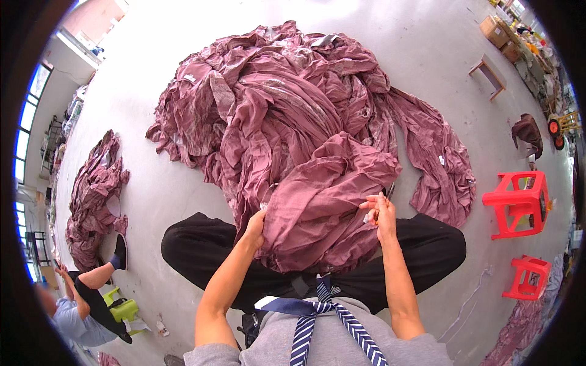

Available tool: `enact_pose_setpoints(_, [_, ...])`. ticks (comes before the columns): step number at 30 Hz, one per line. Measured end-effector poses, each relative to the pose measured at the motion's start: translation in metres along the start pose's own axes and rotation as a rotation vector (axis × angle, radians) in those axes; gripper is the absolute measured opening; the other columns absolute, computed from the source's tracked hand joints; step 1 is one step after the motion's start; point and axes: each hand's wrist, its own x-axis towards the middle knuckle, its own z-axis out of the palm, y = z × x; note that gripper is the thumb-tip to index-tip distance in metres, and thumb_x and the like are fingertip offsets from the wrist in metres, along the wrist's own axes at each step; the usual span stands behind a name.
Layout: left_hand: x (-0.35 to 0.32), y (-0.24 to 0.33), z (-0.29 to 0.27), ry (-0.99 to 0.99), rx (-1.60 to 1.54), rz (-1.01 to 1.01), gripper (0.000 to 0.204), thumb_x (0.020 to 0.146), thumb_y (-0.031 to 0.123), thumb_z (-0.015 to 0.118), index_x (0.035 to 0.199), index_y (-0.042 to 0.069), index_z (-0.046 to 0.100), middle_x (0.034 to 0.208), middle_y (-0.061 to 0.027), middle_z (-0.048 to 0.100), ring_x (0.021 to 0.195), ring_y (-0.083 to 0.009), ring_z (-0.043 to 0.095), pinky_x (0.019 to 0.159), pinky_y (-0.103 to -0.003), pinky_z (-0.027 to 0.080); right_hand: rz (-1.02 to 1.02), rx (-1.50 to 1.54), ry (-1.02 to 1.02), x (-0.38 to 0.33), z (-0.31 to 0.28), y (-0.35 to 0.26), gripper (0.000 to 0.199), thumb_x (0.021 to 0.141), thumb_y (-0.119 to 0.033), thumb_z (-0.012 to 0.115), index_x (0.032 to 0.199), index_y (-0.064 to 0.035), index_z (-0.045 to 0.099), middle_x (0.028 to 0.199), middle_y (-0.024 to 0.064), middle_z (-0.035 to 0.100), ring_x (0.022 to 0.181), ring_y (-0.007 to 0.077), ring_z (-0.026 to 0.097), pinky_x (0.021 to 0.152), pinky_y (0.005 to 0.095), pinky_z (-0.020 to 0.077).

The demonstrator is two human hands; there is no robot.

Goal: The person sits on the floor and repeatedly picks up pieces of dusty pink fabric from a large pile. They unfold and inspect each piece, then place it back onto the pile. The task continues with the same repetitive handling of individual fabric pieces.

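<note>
Heaped in front of me lies a large pile of mauve-pink cloth point(287, 104), creased and whitish in places. Its near part point(317, 201) drapes over my lap, between my knees. My left hand point(255, 228) is closed on the left edge of this cloth, beside a small white spot. Just off the cloth's right edge is my right hand point(383, 217). Its fingers are bent, some pressed together, with a small whitish bit at them; I cannot make out what it is.
To the right stand a red plastic stool point(519, 198) and a second red stool point(528, 277). A small wooden bench point(488, 78) and cardboard boxes point(500, 33) are farther off. At left, a seated person point(85, 317) is near another cloth pile point(94, 204).
</note>
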Motion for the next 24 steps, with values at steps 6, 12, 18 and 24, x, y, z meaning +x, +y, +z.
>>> enact_pose_setpoints(6, [-0.007,0.003,0.009,-0.015,0.128,0.064,0.027,0.091,0.017,0.045,0.108,0.001,0.059,0.102,-0.0086,0.064,0.091,-0.0177,0.062,0.083,-0.032,0.049,0.067,-0.151,-0.053,-0.006,0.028,0.022,0.037,0.095,-0.034,0.046,0.082,-0.0022,0.059,0.071,0.0098,0.064,0.040,0.0051,0.044,0.035,0.0177,0.0298])
enact_pose_setpoints(12, [-0.033,-0.024,0.048,-0.240,0.611,0.149,0.029,0.080,0.015,0.068,0.106,0.006,0.059,0.096,0.0015,0.060,0.085,-0.0083,0.054,0.078,-0.026,0.045,-0.134,-0.330,-0.138,-0.009,0.076,0.040,0.034,0.083,-0.023,0.068,0.102,0.0030,0.056,0.071,0.0003,0.057,0.049,0.0023,0.041,0.041,0.0173,0.0314])
enact_pose_setpoints(18, [-0.029,-0.061,0.050,-0.361,0.962,0.230,0.031,0.082,0.015,0.067,0.109,0.002,0.059,0.094,0.0001,0.062,0.085,-0.0067,0.053,0.078,-0.024,0.045,-0.016,-0.400,-0.124,-0.014,0.033,0.079,0.028,0.075,-0.006,0.066,0.098,0.0021,0.053,0.072,0.0006,0.054,0.059,0.0079,0.051,0.052,0.0226,0.0416])
enact_pose_setpoints(24, [-0.021,-0.053,0.024,-0.133,0.751,0.297,0.023,0.084,0.015,0.064,0.104,0.005,0.062,0.087,0.0035,0.062,0.070,-0.0053,0.051,0.062,-0.021,0.042,0.250,-0.032,0.126,-0.066,0.003,0.038,0.017,0.074,-0.002,0.062,0.083,-0.0058,0.049,0.061,-0.0026,0.045,0.040,0.0061,0.039,0.034,0.0208,0.0283])
